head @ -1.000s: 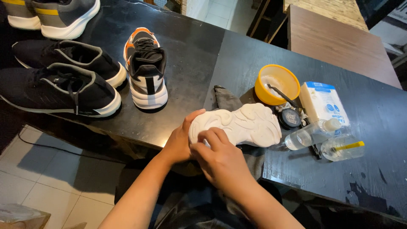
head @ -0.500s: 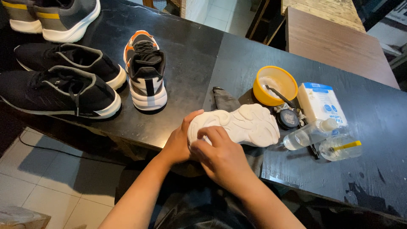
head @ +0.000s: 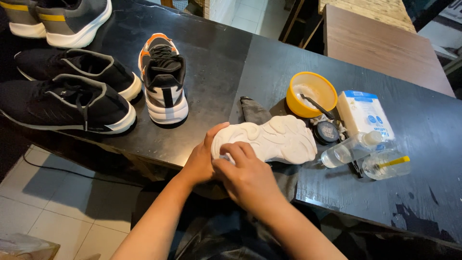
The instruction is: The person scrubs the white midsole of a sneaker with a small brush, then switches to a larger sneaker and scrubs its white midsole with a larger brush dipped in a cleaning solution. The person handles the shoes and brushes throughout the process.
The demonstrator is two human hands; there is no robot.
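Black tabletop (head: 216, 72) under me, white shoe (head: 269, 139) lying sole-up at its near edge. My left hand (head: 202, 159) wraps the heel to steady it, while my right hand (head: 245, 175) curls its fingers, pressing a small white something against the sole. Bowl (head: 310, 94) and bottles (head: 365, 154) sit within reach.

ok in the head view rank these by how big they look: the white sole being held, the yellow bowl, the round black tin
1. white sole
2. yellow bowl
3. round black tin

All three lie at a similar distance from the camera, so the order looks safe.
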